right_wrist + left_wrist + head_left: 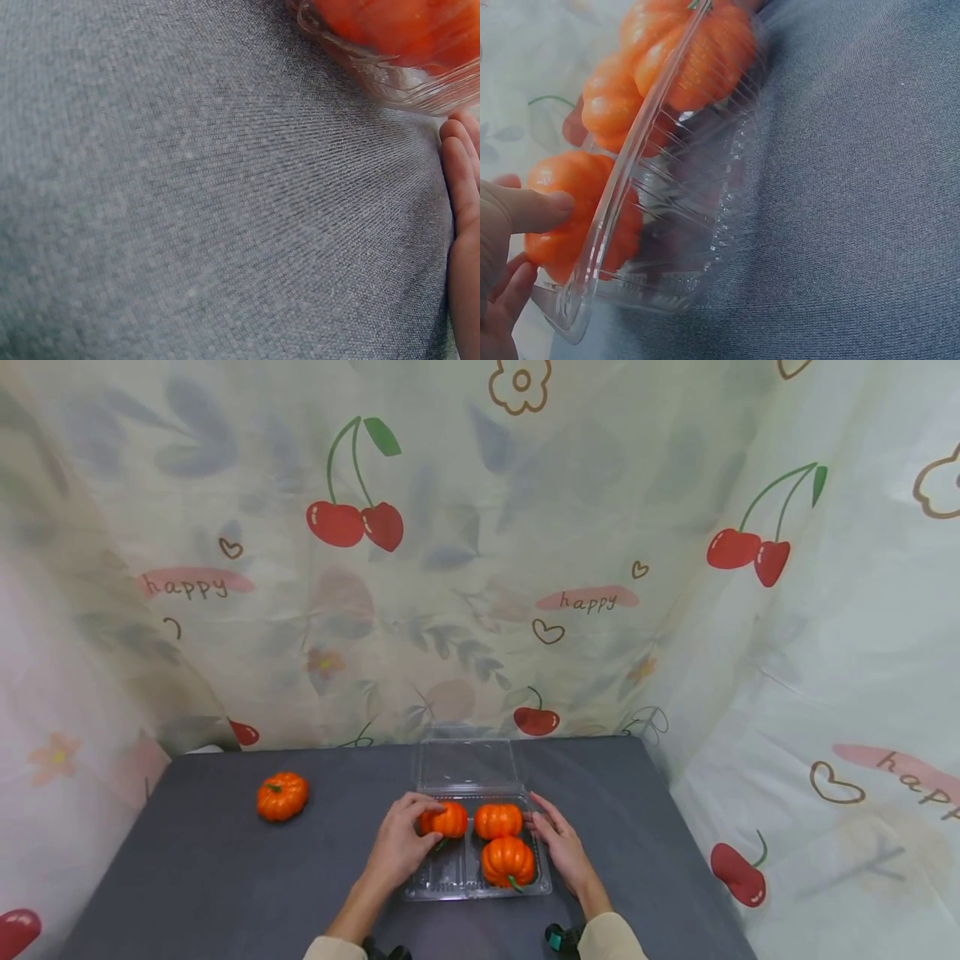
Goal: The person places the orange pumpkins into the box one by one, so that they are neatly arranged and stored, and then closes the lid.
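A clear plastic clamshell box (442, 893) stands on the table with its lid (468, 766) folded back. My left hand (397, 846) holds a small orange pumpkin (452, 820) in the box's far left part, thumb on the near side and fingers over the far side. In the left wrist view that pumpkin (570, 187) sits inside the box wall. Two more pumpkins occupy the right half, one at the back (497, 820) and one in front (508, 860) with its green stem toward me. At the box's right side, my right hand (566, 853) rests with fingers extended, fingertips against the wall.
Another orange pumpkin (282, 797) lies at the table's back left. Dark grey cloth (225, 877) covers the table. Printed curtains (450, 568) hang behind and along both sides. Dark wrist devices (562, 937) show near the sleeves.
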A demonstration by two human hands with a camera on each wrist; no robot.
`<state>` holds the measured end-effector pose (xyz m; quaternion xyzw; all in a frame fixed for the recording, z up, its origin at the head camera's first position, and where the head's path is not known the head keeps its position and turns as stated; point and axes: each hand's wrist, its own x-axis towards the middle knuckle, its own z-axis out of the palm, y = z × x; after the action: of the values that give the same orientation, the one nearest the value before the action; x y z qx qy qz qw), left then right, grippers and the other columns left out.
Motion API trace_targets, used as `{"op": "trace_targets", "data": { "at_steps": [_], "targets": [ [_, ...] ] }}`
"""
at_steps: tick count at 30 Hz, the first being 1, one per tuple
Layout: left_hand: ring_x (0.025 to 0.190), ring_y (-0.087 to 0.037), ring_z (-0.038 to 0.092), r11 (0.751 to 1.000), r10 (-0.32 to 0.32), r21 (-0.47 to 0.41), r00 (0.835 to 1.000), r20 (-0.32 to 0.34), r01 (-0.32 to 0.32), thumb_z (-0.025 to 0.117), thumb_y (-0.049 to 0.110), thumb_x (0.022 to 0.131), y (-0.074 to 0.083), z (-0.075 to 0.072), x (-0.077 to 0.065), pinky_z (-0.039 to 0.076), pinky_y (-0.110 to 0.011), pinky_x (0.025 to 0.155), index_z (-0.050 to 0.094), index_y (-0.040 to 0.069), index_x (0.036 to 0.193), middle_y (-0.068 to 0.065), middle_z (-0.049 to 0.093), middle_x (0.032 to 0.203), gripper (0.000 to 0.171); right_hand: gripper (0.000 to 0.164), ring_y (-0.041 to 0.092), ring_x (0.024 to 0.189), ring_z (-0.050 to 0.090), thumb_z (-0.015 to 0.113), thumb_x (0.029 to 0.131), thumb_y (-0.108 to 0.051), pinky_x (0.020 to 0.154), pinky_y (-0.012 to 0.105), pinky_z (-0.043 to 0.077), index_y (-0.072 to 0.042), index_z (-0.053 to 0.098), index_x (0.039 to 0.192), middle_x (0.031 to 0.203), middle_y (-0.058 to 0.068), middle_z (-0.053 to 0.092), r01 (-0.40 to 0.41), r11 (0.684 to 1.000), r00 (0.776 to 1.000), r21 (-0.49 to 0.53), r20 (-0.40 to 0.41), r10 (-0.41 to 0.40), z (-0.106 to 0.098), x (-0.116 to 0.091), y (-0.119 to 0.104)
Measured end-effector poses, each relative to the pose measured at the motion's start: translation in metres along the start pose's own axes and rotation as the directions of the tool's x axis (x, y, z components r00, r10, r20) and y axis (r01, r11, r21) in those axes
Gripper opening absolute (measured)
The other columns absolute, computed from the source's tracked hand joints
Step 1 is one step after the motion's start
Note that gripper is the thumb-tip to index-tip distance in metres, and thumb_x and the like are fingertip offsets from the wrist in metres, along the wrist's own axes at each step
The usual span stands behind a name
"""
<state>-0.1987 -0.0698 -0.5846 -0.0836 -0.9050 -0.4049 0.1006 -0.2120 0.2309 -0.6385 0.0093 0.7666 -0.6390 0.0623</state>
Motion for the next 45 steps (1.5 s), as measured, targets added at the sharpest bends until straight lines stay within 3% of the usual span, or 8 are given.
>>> {"op": "trace_targets", "data": {
  "at_steps": [12,17,24,29,39,45],
  "targets": [
    [0.112,-0.020,0.060,0.999,0.051,-0.002,0.999,-0.015,-0.051,0.094,0.015,0.070,0.000,0.000,0.001,0.051,-0.043,0.099,0.078,0.024,0.107,0.007,0.066,0.116,0.042,0.047,0.027,0.123,0.064,0.050,0.107,-0.041,0.099,0.024,0.051,-0.031,0.046,0.153,0.136,0.011,0.066,-0.016,1.000,1.000,0.007,-0.011,0.016,0.000,0.002,0.002],
    [0.106,-0.020,0.061,0.998,0.063,0.009,0.998,0.016,-0.063,0.093,0.017,0.070,0.000,-0.002,0.000,0.051,-0.042,0.094,0.077,0.024,0.110,0.004,0.071,0.114,0.044,0.047,0.028,0.123,0.064,0.050,0.106,-0.042,0.099,0.024,0.051,-0.032,0.047,0.152,0.136,0.011,0.066,-0.014,1.000,1.000,0.002,-0.009,0.014,0.000,0.002,0.002],
    [0.107,-0.021,0.058,0.998,0.024,0.049,0.994,0.107,-0.029,0.092,0.012,0.070,0.001,-0.004,0.001,0.053,-0.047,0.094,0.076,0.024,0.116,0.002,0.069,0.115,0.050,0.048,0.027,0.122,0.065,0.051,0.105,-0.044,0.098,0.022,0.050,-0.032,0.048,0.151,0.135,0.011,0.066,-0.002,1.000,1.000,0.001,-0.007,0.002,0.000,0.001,0.001],
    [0.113,-0.023,0.055,0.999,-0.010,0.038,0.992,0.124,0.006,0.091,0.008,0.070,0.003,-0.004,0.000,0.052,-0.050,0.099,0.076,0.023,0.116,0.002,0.065,0.121,0.051,0.047,0.026,0.121,0.065,0.051,0.105,-0.045,0.098,0.023,0.050,-0.032,0.049,0.151,0.134,0.011,0.067,-0.006,1.000,1.000,0.001,-0.011,0.006,0.000,0.002,0.003],
    [0.115,-0.020,0.055,1.000,0.006,0.024,0.992,0.127,-0.010,0.091,0.012,0.069,0.004,-0.006,0.001,0.050,-0.045,0.100,0.075,0.024,0.117,0.005,0.064,0.123,0.053,0.048,0.027,0.122,0.065,0.049,0.107,-0.041,0.108,0.043,0.051,-0.027,0.045,0.154,0.136,0.013,0.065,-0.019,1.000,1.000,-0.015,-0.025,0.018,0.002,0.002,0.003],
    [0.118,-0.022,0.055,0.999,0.037,0.035,0.996,0.079,-0.040,0.090,0.015,0.073,0.005,-0.013,0.001,0.050,-0.045,0.099,0.075,0.023,0.118,0.005,0.065,0.124,0.049,0.049,0.025,0.121,0.065,0.050,0.106,-0.043,0.105,0.038,0.052,-0.030,0.046,0.153,0.136,0.011,0.066,-0.010,1.000,1.000,-0.002,-0.015,0.010,0.001,0.001,0.001]
  ]
}}
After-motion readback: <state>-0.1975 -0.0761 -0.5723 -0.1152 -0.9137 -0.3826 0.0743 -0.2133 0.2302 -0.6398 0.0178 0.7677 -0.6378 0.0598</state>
